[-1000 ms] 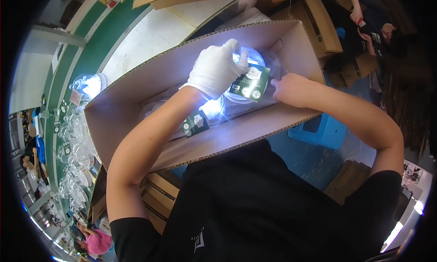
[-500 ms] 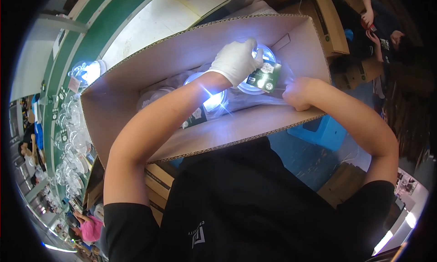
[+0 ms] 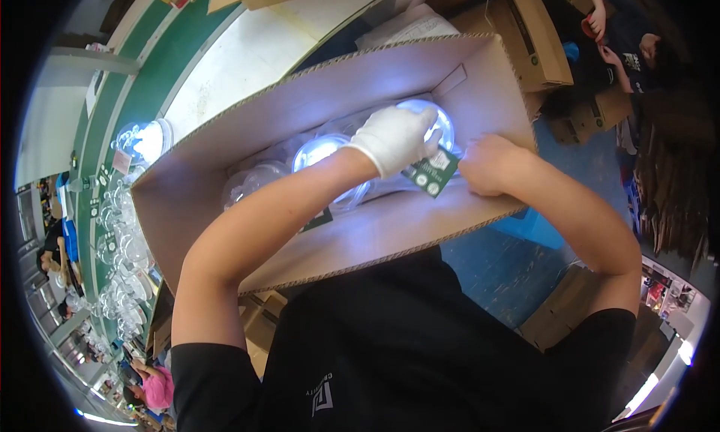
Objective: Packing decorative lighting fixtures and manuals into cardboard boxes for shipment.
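Note:
A long open cardboard box (image 3: 360, 250) lies in front of me. Inside it, my left hand (image 3: 395, 141), in a white glove, grips a lit clear round lamp (image 3: 445, 129) near the right end. A green card tag (image 3: 433, 174) hangs from this lamp. My bare right hand (image 3: 491, 166) is curled just right of the tag, by the box's near right side; what its fingers pinch is hidden. Left of the glove sits a second glowing clear round lamp (image 3: 315, 151), partly behind my left forearm. Farther left is an unlit clear round piece (image 3: 255, 178) in thin plastic.
Another lit clear lamp (image 3: 152, 141) stands on the green and white workbench left of the box. Several clear pieces (image 3: 124, 282) crowd the bench below it. Cardboard boxes (image 3: 536, 42) stand at far right, with a blue plastic bin (image 3: 529, 228) under the box's near right corner. Other people are beyond.
My left hand has lowered the lit lamp toward me and deeper into the box, tilting its tag. My right hand has shifted slightly left, closer to the tag.

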{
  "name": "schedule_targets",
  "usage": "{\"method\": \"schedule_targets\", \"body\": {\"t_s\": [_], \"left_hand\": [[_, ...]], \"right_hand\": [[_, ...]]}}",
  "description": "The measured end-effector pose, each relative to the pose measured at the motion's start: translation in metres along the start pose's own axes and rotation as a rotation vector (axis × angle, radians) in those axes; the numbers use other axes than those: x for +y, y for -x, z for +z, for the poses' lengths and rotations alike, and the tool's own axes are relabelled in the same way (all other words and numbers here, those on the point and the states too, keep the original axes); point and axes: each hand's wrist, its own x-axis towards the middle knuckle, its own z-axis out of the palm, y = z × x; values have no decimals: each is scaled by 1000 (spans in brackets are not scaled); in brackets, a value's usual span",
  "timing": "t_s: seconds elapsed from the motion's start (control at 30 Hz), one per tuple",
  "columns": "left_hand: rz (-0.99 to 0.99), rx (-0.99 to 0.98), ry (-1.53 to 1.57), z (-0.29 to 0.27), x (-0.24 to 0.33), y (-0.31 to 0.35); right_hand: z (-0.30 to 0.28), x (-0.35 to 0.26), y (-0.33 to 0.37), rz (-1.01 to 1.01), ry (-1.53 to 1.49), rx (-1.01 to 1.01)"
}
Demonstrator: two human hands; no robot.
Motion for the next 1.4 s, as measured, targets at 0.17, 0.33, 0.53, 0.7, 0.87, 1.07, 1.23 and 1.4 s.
{"method": "schedule_targets", "body": {"t_s": [0.17, 0.33, 0.53, 0.7, 0.87, 1.07, 1.23, 1.4], "left_hand": [[32, -80, -62, -1, 6, 18], [8, -154, -87, 10, 6, 19], [-94, -50, -53, 11, 10, -6], [-48, 83, -108, 32, -10, 6], [-38, 36, -144, 47, 5, 14], [-61, 7, -137, 45, 3, 18], [-114, -119, -100, 33, 4, 13], [-53, -58, -112, 54, -1, 21]], "right_hand": [[-22, -6, 57, 17, 81, 311], [-26, -16, 87, 385, -140, 1183], [5, -17, 65, 371, -692, 1354], [9, -8, 60, 328, -751, 1332], [5, -7, 60, 333, -745, 1273], [-18, -13, 62, 381, -366, 1221], [-22, -7, 52, 325, -385, 1172], [-42, -15, 51, 175, -252, 1110]]}}
